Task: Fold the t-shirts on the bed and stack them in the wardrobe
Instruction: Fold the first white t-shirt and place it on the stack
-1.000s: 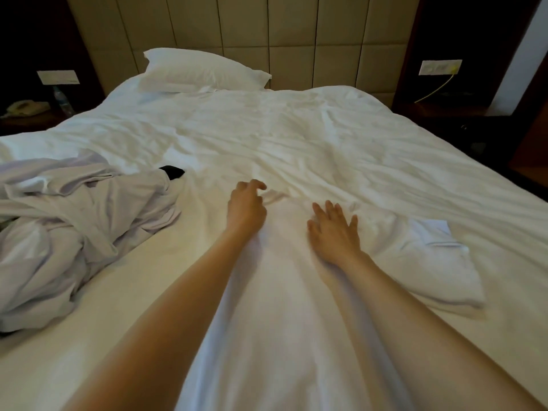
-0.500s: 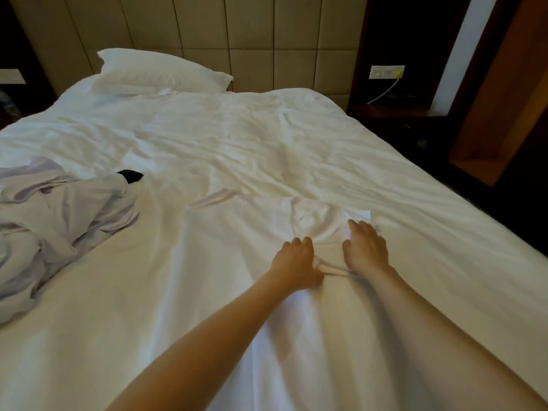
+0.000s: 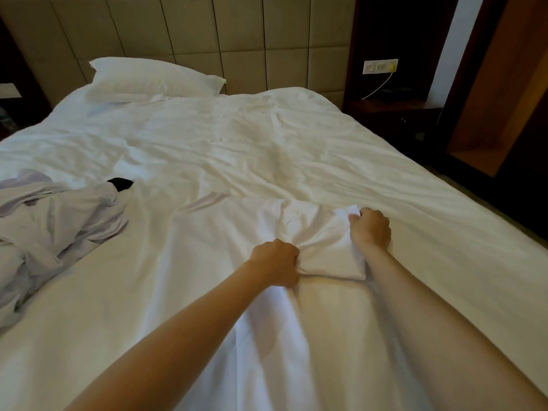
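Now a person is folding a white t-shirt (image 3: 326, 247), which is lying mid-bed (image 3: 267, 143) and trailing toward 6 o'clock. The left hand (image 3: 275, 262) is clenching bunched cloth at the fold's near corner, and the right hand (image 3: 370, 229) is gripping the edge at 2 o'clock. Drawing both corners taut and level before pressing flat is looking like the surest way to a square fold. Showing: one t-shirt in hand, one rumpled garment heap (image 3: 53, 221) at 9 o'clock, its count unclear, and one pillow (image 3: 154, 78) at 11 o'clock.
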Demonstrator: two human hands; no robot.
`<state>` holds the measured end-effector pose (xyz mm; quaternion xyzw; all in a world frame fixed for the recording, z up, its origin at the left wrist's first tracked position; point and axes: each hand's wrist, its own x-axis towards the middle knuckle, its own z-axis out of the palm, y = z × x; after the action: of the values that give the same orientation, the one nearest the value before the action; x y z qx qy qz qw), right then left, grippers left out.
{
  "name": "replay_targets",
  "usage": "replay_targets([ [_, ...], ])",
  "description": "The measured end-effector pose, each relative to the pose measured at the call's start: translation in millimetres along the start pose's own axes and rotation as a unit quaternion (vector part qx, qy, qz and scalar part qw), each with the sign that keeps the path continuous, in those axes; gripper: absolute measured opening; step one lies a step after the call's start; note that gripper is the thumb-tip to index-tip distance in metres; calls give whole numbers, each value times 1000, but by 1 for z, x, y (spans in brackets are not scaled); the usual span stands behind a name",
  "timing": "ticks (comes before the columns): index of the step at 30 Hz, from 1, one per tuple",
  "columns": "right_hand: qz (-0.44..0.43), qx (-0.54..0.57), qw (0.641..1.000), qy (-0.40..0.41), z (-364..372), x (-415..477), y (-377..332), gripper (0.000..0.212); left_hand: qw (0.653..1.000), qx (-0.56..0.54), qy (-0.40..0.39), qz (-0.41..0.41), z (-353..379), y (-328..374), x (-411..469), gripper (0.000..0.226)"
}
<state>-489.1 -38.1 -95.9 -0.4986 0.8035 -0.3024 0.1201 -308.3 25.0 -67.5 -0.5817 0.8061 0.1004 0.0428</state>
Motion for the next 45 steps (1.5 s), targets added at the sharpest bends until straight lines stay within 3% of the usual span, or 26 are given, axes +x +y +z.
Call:
replay_targets([
  [3, 44, 80, 996, -12, -1, 16, 0, 23, 998, 57, -10, 12, 0, 0, 2, 11],
  [5, 52, 85, 995, -3, -2, 26, 0, 29, 996, 90, 0, 27, 4, -1, 8, 21],
  [8, 58, 75, 995, 5, 1, 29, 3, 36, 999, -9, 37, 21, 5, 1, 18, 38],
  [11, 57, 78, 995, 20, 6, 24, 11, 25, 982, -104, 154, 15, 8, 6, 41, 37],
  [13, 83, 73, 994, 24, 6, 21, 14, 38, 976, -120, 183, 22, 13, 6, 64, 41],
  [16, 115, 45, 992, -26, 3, 18, 18, 53, 985, -88, 151, 13, 26, 3, 95, 53],
  [20, 102, 84, 985, -111, 7, 14, 23, 50, 987, -90, 120, -51, 46, -6, 113, 61],
  [24, 150, 216, 961, -87, 7, 14, 32, 45, 986, -95, 111, -79, 51, -15, 116, 57],
  [28, 143, 222, 961, -84, 5, 7, 31, 39, 988, -85, 105, -78, 51, -17, 114, 55],
  [30, 159, 225, 956, -102, 4, 6, 28, 48, 986, -76, 131, -69, 50, -17, 110, 55],
  [33, 206, 301, 920, -144, 0, 5, 27, 53, 984, -89, 145, -53, 50, -15, 98, 55],
  [35, 230, 379, 878, -184, -5, 1, 28, 38, 987, -89, 122, -49, 51, -19, 87, 56],
  [37, 234, 389, 860, -234, -10, -8, 26, 25, 990, -69, 108, -57, 53, -27, 78, 56],
  [42, 245, 338, 885, -207, -5, -18, 25, 42, 991, -62, 104, -62, 55, -38, 72, 57],
  [45, 250, 318, 897, -177, -4, -17, 26, 39, 991, -67, 103, -57, 54, -45, 73, 55],
])
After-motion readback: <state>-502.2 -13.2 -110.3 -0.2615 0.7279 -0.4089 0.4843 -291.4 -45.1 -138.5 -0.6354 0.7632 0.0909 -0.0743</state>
